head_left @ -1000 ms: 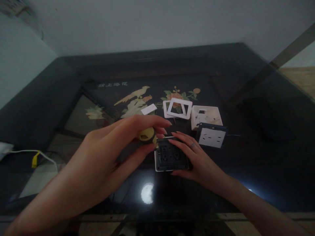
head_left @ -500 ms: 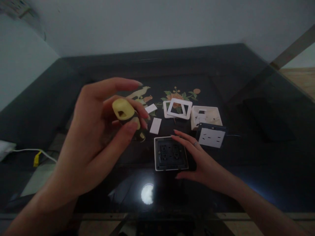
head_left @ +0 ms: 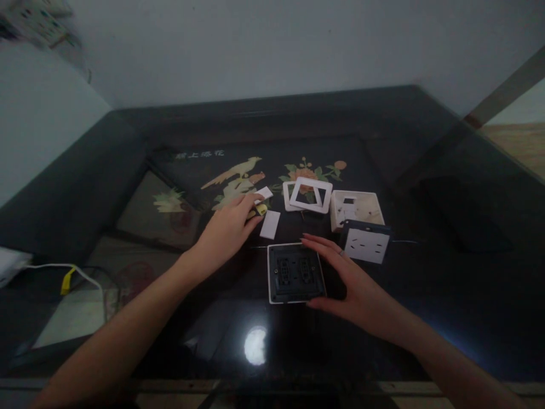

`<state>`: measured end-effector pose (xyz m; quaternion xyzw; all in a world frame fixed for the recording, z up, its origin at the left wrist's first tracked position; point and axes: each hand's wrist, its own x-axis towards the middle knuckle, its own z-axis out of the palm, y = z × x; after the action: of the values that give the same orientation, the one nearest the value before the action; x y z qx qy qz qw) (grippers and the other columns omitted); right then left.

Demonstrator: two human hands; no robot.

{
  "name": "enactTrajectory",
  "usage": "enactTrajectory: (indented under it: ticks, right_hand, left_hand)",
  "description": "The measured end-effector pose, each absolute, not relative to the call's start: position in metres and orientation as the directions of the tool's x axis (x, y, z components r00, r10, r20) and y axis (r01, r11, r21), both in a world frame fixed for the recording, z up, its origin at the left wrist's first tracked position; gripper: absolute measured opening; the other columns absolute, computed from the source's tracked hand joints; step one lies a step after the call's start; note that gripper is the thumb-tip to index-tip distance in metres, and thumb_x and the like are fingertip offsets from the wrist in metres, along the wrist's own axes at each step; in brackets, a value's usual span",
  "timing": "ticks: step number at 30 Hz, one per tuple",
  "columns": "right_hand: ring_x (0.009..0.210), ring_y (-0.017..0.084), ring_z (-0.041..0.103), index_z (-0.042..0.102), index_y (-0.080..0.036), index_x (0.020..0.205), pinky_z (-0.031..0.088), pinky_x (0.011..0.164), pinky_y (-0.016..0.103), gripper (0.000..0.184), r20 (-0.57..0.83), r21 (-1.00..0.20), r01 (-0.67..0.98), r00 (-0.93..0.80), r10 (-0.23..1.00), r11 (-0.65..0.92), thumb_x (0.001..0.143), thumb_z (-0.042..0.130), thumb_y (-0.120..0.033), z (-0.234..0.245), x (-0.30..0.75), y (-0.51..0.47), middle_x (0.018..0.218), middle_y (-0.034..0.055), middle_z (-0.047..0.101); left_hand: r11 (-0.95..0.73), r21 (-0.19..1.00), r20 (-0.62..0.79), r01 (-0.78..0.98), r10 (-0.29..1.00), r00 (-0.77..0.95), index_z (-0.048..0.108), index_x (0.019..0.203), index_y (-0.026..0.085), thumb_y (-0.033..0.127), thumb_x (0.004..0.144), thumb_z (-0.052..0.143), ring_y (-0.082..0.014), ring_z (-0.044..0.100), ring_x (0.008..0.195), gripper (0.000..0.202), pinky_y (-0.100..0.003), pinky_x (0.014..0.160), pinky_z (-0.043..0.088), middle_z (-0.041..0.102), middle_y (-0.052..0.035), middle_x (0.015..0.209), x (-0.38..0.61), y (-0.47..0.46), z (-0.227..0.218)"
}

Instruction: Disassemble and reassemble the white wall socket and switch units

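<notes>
We log a glossy black tabletop (head_left: pixel 383 329) with a bird-and-flower picture (head_left: pixel 234 173). On it we record: a white-rimmed, dark-faced switch unit (head_left: pixel 294 288), lying flat near the front; two white rectangular plates (head_left: pixel 269 225) beyond it; two overlapping white frames (head_left: pixel 327 199); a white back box (head_left: pixel 370 205) just beside these; a socket module (head_left: pixel 367 246), tilted, before the box; at far left, a white cable (head_left: pixel 91 278) with a yellow tag (head_left: pixel 67 280).

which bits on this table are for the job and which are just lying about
Likely the job's:
yellow tool in left hand
black panel at right hand
white strips, white frames, white box, socket

Probably just lying about:
white cable
yellow tag
</notes>
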<state>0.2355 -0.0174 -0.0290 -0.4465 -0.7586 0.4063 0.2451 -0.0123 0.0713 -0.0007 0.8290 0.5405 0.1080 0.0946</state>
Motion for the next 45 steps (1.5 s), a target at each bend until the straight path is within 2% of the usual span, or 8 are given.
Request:
enactTrajectory:
  ticks: [8, 18, 21, 24, 29, 33, 36, 45]
  right_hand:
    - [0.144, 0.025, 0.032, 0.031, -0.032, 0.145, 0.03, 0.116, 0.054, 0.081, -0.021, -0.835, 0.492, -0.476, 0.879, 0.246, 0.076, 0.071, -0.018, -0.032, 0.237, -0.019, 0.156, 0.0079, 0.032]
    - [0.145, 0.026, 0.03, 0.033, -0.03, 0.144, 0.026, 0.118, 0.054, 0.077, -0.03, -0.866, 0.445, -0.501, 0.865, 0.228, 0.078, 0.07, -0.018, -0.027, 0.24, -0.017, 0.156, 0.0092, 0.032]
    - [0.145, 0.026, 0.03, 0.033, -0.03, 0.144, 0.027, 0.118, 0.054, 0.077, -0.033, -0.887, 0.409, -0.518, 0.855, 0.213, 0.078, 0.07, -0.019, -0.027, 0.243, -0.016, 0.156, 0.0083, 0.031]
    - [0.146, 0.026, 0.026, 0.03, -0.032, 0.146, 0.028, 0.118, 0.052, 0.085, -0.055, -0.917, 0.358, -0.543, 0.838, 0.173, 0.074, 0.075, -0.018, -0.027, 0.246, -0.015, 0.158, 0.0062, 0.027]
    - [0.147, 0.025, 0.025, 0.032, -0.035, 0.145, 0.027, 0.119, 0.051, 0.085, -0.072, -0.934, 0.333, -0.538, 0.84, 0.133, 0.074, 0.075, -0.017, -0.027, 0.248, -0.015, 0.158, 0.0041, 0.027]
    - [0.145, 0.025, 0.029, 0.034, -0.037, 0.144, 0.03, 0.118, 0.051, 0.082, -0.06, -0.94, 0.317, -0.519, 0.853, 0.126, 0.075, 0.075, -0.019, -0.028, 0.246, -0.013, 0.156, 0.0029, 0.032]
    - [0.144, 0.025, 0.031, 0.035, -0.038, 0.143, 0.031, 0.117, 0.05, 0.08, -0.038, -0.941, 0.309, -0.497, 0.867, 0.136, 0.075, 0.077, -0.023, -0.029, 0.245, -0.013, 0.155, 0.0023, 0.035]
    - [0.139, 0.023, 0.041, 0.035, -0.033, 0.142, 0.034, 0.116, 0.046, 0.076, 0.0, -0.882, 0.401, -0.523, 0.852, 0.247, 0.077, 0.074, -0.024, -0.03, 0.245, -0.01, 0.151, 0.005, 0.043]
  left_hand:
    - [-0.404, 0.129, 0.083, 0.905, 0.914, 0.396, 0.053, 0.124, 0.017, 0.022, 0.098, 0.047, -0.0278, 0.065, 0.102, 0.027, -0.038, 0.085, 0.055, 0.064, -0.0129, 0.117, -0.007, 0.071, -0.018]
    - [-0.434, 0.095, 0.121, 0.896, 0.898, 0.422, 0.055, 0.124, 0.016, 0.023, 0.097, 0.047, -0.029, 0.058, 0.113, 0.029, -0.042, 0.094, 0.052, 0.06, -0.0136, 0.123, -0.009, 0.07, -0.013]
    - [-0.504, 0.213, 0.198, 0.837, 0.861, 0.468, 0.053, 0.127, 0.016, 0.021, 0.098, 0.045, -0.0269, 0.053, 0.12, 0.031, -0.043, 0.103, 0.046, 0.057, -0.0127, 0.126, -0.007, 0.057, -0.004]
    - [-0.599, 0.449, 0.261, 0.663, 0.798, 0.544, 0.053, 0.126, 0.02, 0.019, 0.097, 0.047, -0.0224, 0.052, 0.122, 0.03, -0.041, 0.108, 0.042, 0.056, -0.0089, 0.127, -0.001, 0.032, -0.004]
    - [-0.464, 0.732, 0.172, 0.499, 0.834, 0.524, 0.043, 0.135, 0.027, 0.021, 0.094, 0.054, -0.0229, 0.044, 0.131, 0.043, -0.044, 0.113, 0.038, 0.047, -0.008, 0.136, 0.001, 0.0, -0.019]
    - [-0.343, 0.801, 0.016, 0.49, 0.831, 0.556, 0.031, 0.143, 0.029, 0.033, 0.079, 0.075, -0.0294, 0.033, 0.14, 0.078, -0.051, 0.119, 0.028, 0.035, -0.01, 0.146, -0.009, -0.003, -0.023]
    - [-0.303, 0.804, -0.08, 0.512, 0.798, 0.598, 0.022, 0.147, 0.031, 0.029, 0.069, 0.083, -0.0295, 0.027, 0.144, 0.099, -0.05, 0.121, 0.025, 0.026, -0.0089, 0.153, -0.013, -0.004, -0.024]
    - [-0.263, 0.819, -0.104, 0.509, 0.806, 0.583, 0.022, 0.147, 0.032, 0.023, 0.07, 0.082, -0.026, 0.033, 0.142, 0.098, -0.047, 0.12, 0.027, 0.03, -0.0073, 0.151, -0.011, -0.006, -0.028]
